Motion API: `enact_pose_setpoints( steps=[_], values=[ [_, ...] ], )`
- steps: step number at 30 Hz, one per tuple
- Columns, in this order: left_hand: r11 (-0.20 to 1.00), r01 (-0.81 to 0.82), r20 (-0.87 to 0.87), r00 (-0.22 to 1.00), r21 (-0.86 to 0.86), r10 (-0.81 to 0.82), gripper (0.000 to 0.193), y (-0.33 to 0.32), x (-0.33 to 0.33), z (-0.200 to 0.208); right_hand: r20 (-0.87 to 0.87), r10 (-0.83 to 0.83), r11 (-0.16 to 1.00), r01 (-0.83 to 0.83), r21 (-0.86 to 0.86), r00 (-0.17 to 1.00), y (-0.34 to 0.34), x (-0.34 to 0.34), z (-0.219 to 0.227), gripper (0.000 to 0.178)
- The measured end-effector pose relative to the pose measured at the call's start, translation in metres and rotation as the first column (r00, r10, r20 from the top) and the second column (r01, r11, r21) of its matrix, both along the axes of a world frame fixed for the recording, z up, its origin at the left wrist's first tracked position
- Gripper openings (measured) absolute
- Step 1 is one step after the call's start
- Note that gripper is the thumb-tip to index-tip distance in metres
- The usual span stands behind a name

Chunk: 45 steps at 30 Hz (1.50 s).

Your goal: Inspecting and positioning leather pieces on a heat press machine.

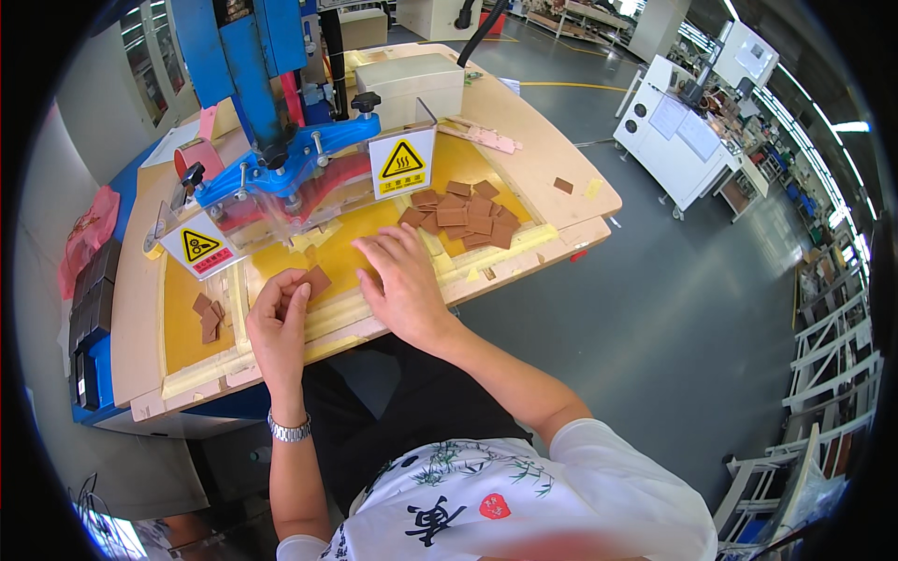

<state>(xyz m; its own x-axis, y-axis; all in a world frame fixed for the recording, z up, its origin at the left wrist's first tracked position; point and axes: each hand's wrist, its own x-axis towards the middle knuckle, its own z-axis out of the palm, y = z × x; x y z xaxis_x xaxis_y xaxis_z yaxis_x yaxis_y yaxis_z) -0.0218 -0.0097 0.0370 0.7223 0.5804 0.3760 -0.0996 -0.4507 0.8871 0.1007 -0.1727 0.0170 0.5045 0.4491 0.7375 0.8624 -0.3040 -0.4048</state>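
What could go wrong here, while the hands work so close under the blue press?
1. The right hand lies flat on the yellow pad, just before the blue press head; the yellow warning signs suggest pinch and heat danger.
2. The left hand pinches one brown piece only at its edge, so it might slip.
3. The brown pile beside the right hand could be knocked.

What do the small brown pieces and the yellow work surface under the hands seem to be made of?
The brown pieces, including the one in the left hand, look like thin leather or a leather-like sheet: flat, matte, cut into small squares, stacking loosely. The yellow surface under the right hand looks like a smooth matte board or mat, possibly rubber or fibre; the picture leaves it open.
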Motion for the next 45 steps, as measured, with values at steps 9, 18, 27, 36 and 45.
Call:
enact_pose_setpoints(
  steps=[9,18,27,36,45],
  values=[
    [1.0,-0.005,0.01,1.0,0.001,0.005,0.015,-0.0019,-0.0003,0.0012,-0.01,-0.047,0.999,0.047,-0.006,0.999,-0.0017,-0.0029,0.0033,0.036],
    [1.0,-0.004,-0.004,1.0,0.0,0.004,0.015,-0.0009,-0.0005,0.0,-0.021,-0.02,0.999,0.019,-0.037,1.0,-0.0026,-0.0011,-0.0007,0.038],
    [1.0,0.01,0.002,1.0,0.007,-0.01,0.015,-0.0009,-0.0012,0.0007,0.023,-0.064,0.998,0.065,-0.027,0.998,-0.0007,-0.0027,0.0004,0.04],
    [1.0,0.004,0.009,1.0,-0.001,-0.004,0.015,0.0003,-0.0008,-0.0016,-0.031,0.06,0.998,-0.06,-0.012,0.998,-0.0002,-0.001,0.0011,0.042],
    [1.0,-0.004,0.007,1.0,-0.008,0.004,0.015,-0.0022,-0.0016,0.0011,0.0,-0.037,0.999,0.037,-0.03,0.999,-0.0015,-0.0032,0.0024,0.041]
  ],
)
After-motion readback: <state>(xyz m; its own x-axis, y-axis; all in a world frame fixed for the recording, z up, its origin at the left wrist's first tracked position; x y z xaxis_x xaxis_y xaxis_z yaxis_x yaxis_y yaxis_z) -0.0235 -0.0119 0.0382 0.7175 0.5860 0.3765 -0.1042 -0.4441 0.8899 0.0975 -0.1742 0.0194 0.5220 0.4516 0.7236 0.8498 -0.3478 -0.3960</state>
